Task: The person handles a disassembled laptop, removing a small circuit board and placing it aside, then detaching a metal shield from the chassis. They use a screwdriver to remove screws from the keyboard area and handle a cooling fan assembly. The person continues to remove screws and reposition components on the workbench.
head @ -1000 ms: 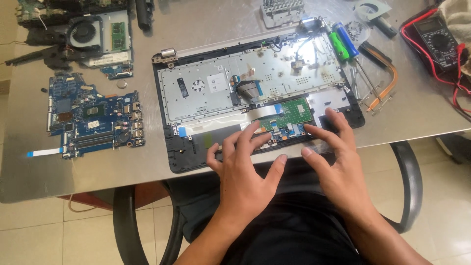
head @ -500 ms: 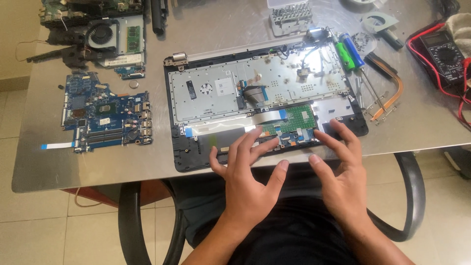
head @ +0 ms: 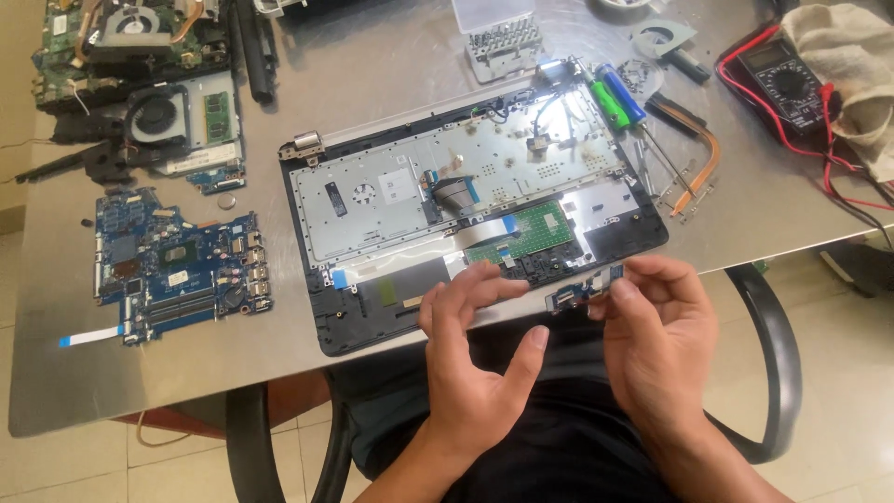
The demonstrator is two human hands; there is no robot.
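Both hands (head: 559, 363) bare — no sleeves at the forearms — dark clothing over the lap.

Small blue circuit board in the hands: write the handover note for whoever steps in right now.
Right hand: pinches the small blue circuit board by its right end, lifted just off the front edge of the open black laptop base.
Left hand: open, fingers spread, beside the board's left end, holding nothing.
Done: large blue motherboard lies out on the grey metal table, left of the base; the small board is free.
Left: green touchpad board and flat ribbon cables still sit in the base.
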